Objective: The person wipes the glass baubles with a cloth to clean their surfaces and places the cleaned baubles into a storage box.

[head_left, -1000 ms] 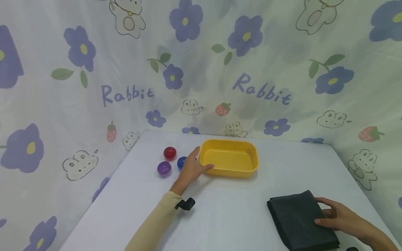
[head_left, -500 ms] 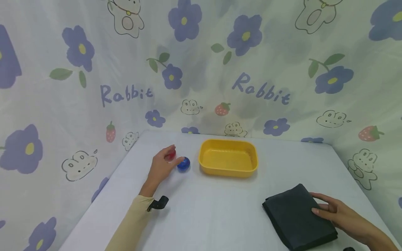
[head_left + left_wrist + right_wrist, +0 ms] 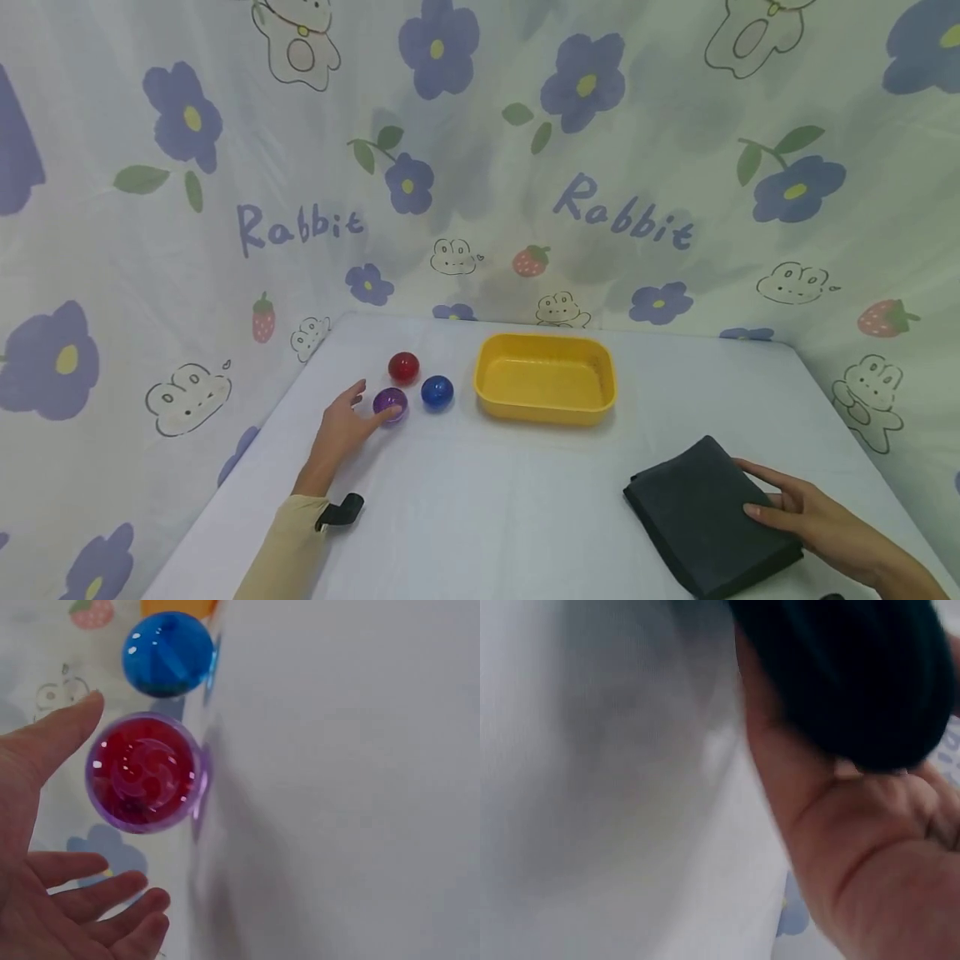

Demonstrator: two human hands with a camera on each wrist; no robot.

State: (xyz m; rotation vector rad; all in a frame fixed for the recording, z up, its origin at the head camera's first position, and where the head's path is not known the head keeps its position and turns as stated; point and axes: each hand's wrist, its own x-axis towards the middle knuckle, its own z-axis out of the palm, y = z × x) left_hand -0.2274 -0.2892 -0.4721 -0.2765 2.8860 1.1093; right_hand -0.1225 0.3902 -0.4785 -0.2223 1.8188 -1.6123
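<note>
My left hand (image 3: 342, 435) is beside a shiny purple ball (image 3: 389, 405) on the left of the table, fingers spread. In the left wrist view, the thumb and fingers stand apart around the purple ball (image 3: 142, 772), with a gap to it. Close by lie a red ball (image 3: 403, 367) and a blue ball (image 3: 437, 392). At the lower right, my right hand (image 3: 813, 517) grips the edge of a folded dark cloth (image 3: 708, 517), thumb on top. In the right wrist view, the blurred cloth (image 3: 855, 675) sits between thumb and fingers, its far part cut off.
A yellow rectangular tub (image 3: 545, 413) stands at the back middle, right of the balls. The white table (image 3: 525, 500) ends at a curtain (image 3: 487, 208) printed with flowers and rabbits, which hangs behind and along both sides.
My left hand has gone from the yellow tub leftward past the blue and red balls to the purple one. The cloth, in my right hand, has shifted slightly left and away from me.
</note>
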